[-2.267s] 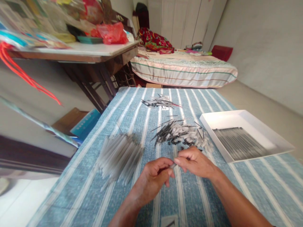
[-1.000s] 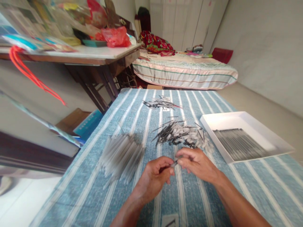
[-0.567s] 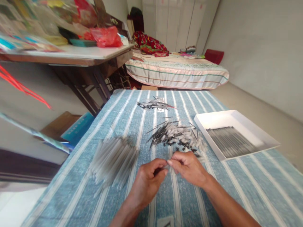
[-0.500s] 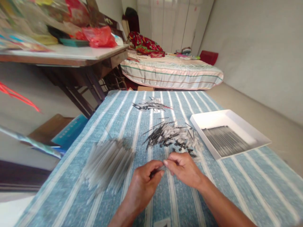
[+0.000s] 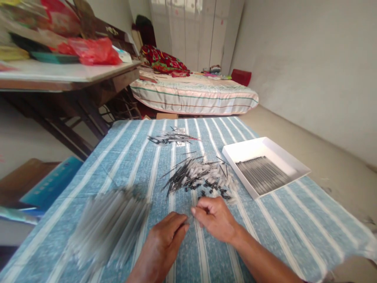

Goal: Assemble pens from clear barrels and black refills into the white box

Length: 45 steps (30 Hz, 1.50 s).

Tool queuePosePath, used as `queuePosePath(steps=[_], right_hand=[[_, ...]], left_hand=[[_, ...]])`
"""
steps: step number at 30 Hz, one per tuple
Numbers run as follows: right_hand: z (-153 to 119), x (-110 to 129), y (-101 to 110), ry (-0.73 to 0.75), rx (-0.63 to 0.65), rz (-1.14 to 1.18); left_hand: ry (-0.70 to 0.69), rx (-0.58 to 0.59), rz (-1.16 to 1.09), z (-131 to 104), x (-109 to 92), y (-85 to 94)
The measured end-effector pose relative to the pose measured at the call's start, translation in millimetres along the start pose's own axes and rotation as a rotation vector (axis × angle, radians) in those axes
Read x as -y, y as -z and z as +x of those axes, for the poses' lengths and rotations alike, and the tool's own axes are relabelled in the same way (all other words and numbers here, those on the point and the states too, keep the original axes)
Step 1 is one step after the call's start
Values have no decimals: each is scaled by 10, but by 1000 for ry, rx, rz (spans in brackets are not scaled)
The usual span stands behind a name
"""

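My left hand [image 5: 165,237] is closed in a pinch, with the small end of a translucent grey tube [image 5: 186,222] just showing between thumb and forefinger. My right hand [image 5: 216,220] faces it a short gap away. Its fingers are pinched together, and whatever they hold is too small or hidden. Beyond the hands lies a loose pile of thin dark rods, whitish translucent sleeves and small black caps [image 5: 197,177]. At the left, a heap of long translucent grey tubes [image 5: 110,226] is blurred. A white open box [image 5: 259,195] holds a row of dark-ended tubes [image 5: 262,173].
A blue-and-white striped cloth [image 5: 141,157] covers the table. Farther back lies a smaller bunch of dark rods [image 5: 173,137] on a printed paper. A side table [image 5: 97,76] with red plastic bags [image 5: 94,51] stands at left, a bed [image 5: 194,92] behind.
The view has swung right, so everything sits farther left in the picture. My hands have drawn slightly apart, and less of the tube shows in my left hand.
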State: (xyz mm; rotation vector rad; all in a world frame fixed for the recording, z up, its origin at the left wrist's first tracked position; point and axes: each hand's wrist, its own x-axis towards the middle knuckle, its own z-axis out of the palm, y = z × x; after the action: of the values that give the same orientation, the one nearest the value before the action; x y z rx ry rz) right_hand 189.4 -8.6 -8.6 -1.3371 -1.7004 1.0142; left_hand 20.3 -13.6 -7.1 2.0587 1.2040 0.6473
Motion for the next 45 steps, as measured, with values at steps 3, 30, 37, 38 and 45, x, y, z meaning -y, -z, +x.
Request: queuePosePath(steps=[3, 30, 37, 38, 45], right_hand=[[4, -37, 116, -30, 38, 72], [154, -567, 964, -248, -53, -713], [140, -585, 854, -306, 86, -866], [160, -597, 845, -299, 85, -860], [167, -538, 780, -222, -5, -723]], left_hand=[[54, -43, -23, -4, -23, 1], [531, -195, -562, 10, -81, 94], [503, -250, -660, 17, -63, 82], [502, -255, -686, 18, -53, 75], [519, -298, -903, 15, 32, 59]])
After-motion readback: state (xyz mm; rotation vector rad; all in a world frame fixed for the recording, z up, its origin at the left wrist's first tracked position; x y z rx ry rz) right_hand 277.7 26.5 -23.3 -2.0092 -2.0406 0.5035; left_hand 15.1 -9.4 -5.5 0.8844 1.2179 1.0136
